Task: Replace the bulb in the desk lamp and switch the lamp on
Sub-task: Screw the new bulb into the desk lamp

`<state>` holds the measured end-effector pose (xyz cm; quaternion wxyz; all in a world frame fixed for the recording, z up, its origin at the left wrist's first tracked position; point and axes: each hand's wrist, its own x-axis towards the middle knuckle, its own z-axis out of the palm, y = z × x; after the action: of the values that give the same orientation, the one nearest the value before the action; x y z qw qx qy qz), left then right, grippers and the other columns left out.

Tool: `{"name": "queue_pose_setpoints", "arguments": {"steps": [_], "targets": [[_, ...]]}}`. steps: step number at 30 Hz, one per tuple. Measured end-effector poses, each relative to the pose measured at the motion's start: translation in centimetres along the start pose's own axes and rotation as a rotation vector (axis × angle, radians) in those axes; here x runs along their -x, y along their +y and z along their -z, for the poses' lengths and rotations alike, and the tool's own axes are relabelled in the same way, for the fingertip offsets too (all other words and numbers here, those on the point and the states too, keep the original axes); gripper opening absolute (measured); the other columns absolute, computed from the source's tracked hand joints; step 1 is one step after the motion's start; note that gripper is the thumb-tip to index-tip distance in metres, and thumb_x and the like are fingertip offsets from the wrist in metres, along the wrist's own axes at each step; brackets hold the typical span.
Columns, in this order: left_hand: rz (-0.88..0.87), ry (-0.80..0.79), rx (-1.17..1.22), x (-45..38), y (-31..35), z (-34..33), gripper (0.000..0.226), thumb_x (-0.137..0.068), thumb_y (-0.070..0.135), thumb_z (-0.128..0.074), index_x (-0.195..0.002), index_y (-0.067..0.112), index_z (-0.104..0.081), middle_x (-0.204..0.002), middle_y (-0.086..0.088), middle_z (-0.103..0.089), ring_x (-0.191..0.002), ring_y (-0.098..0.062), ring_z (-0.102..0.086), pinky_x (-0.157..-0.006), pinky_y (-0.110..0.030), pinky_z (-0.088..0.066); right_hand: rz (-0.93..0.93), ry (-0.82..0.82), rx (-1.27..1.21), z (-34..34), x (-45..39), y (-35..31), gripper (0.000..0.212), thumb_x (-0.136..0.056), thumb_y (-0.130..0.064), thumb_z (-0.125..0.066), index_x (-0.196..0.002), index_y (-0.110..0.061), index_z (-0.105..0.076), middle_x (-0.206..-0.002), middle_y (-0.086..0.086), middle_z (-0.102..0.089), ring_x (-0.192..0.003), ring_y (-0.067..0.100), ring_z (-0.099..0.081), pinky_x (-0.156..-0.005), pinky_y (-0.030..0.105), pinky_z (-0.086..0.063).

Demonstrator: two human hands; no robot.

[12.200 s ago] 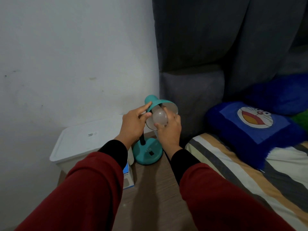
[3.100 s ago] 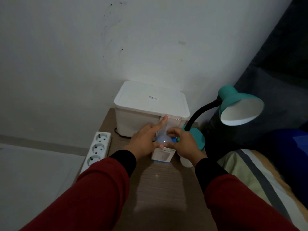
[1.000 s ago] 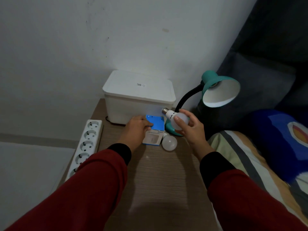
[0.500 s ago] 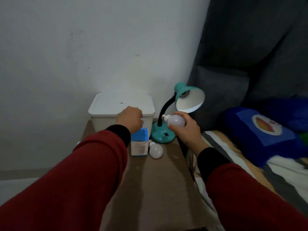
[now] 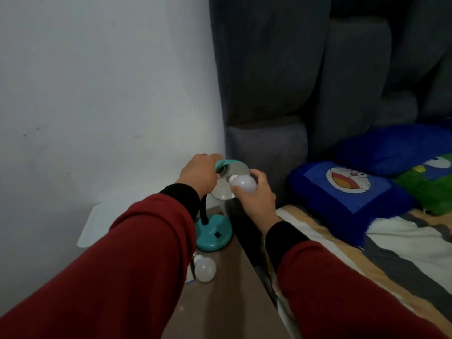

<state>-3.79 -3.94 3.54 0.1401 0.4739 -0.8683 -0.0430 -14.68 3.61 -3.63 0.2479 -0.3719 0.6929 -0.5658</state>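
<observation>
Gripping the teal lamp shade [image 5: 230,162] with our left hand [image 5: 199,174], fingers curled round its top; our right hand [image 5: 254,196] pinches a white bulb [image 5: 244,183] at the shade's mouth, base pointing inward. Second bulb [image 5: 205,269] lies on the table [image 5: 227,289] beside the lamp base [image 5: 215,232].

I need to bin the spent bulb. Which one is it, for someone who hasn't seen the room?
Find the teal desk lamp on the bedside table. The loose bulb lies on the tabletop just in front of its base, untouched; the other bulb is in the right hand.
</observation>
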Motion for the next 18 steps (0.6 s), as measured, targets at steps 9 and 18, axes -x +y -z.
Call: {"name": "queue_pose_setpoints", "arguments": {"steps": [9,18], "targets": [[0.028,-0.025,0.088,-1.6,-0.9,-0.9,0.051,-0.089,0.002,-0.058,-0.136,0.022,-0.051,-0.137,-0.012,-0.055,-0.123,-0.024,-0.055,-0.105,-0.019,-0.035,-0.018,0.006,-0.076,-4.3,-2.0,0.4,0.065,-0.076,-0.026,-0.075,-0.132,-0.015,-0.044,-0.133,0.015,-0.048,-0.121,0.029,-0.049,-0.095,0.030,-0.040],[0.021,-0.067,0.133,-1.7,-1.4,-0.2,0.049,-0.088,0.004,-0.061,-0.134,0.021,-0.053,-0.138,-0.006,-0.055,-0.128,-0.018,-0.050,-0.107,-0.015,-0.029,-0.073,0.005,-0.133,-5.9,-2.6,0.9,0.069,-0.071,-0.020,-0.077,-0.132,-0.024,-0.045,-0.128,0.013,-0.052,-0.116,0.029,-0.053,-0.100,0.042,-0.046]]}}
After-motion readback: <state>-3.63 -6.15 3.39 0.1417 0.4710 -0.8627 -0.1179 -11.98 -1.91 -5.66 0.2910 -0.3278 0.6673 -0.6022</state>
